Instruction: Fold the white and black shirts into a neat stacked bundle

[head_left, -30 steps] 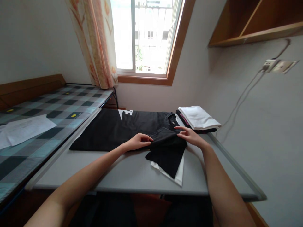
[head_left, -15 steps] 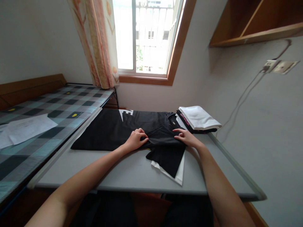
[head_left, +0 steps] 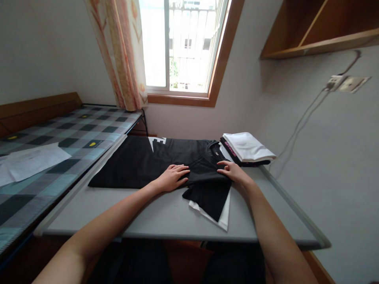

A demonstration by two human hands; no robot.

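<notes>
Head view, 1 entry. Surface: 1 grey table [head_left: 166, 221], smooth matte top with a raised pale rim, set lengthwise between a bed and the right-hand wall. Room: 1 bed [head_left: 74, 134] at left with a teal-and-black checked cover and a wooden headboard, bearing 1 white sheet of paper [head_left: 29, 159]; 1 wood-framed window [head_left: 180, 43] at the far end, bright with daylight; 1 peach floral curtain [head_left: 121, 55] drawn to its left; 1 wooden shelf [head_left: 314, 31] high on the right wall; 1 power strip [head_left: 346, 83] fixed to that wall, with a thin cable [head_left: 299, 126] running down from it. Item in hand: 1 black T-shirt [head_left: 139, 161], soft knit with a white print near its far edge, lying flat across the middle of the table, collar towards the right, its near part folded over onto the body; 1 black flap hangs out towards the near edge over a white garment [head_left: 225, 215], of which only a strip shows. 1 stack of folded clothes [head_left: 245, 148], white on top of black, sits at the far right corner just beside the collar. Left hand [head_left: 173, 178]: palm down, fingers stretched flat on the fold, gripping nothing. Right hand [head_left: 233, 172]: resting on the fold near the collar, fingers loosely bent, no pinch visible. Change: 1.0 s ago both hands pinched the fold slightly raised; 0.5 s ago the left hand was curled over its edge; it now lies spread flat, and the shirt has not shifted.
</notes>
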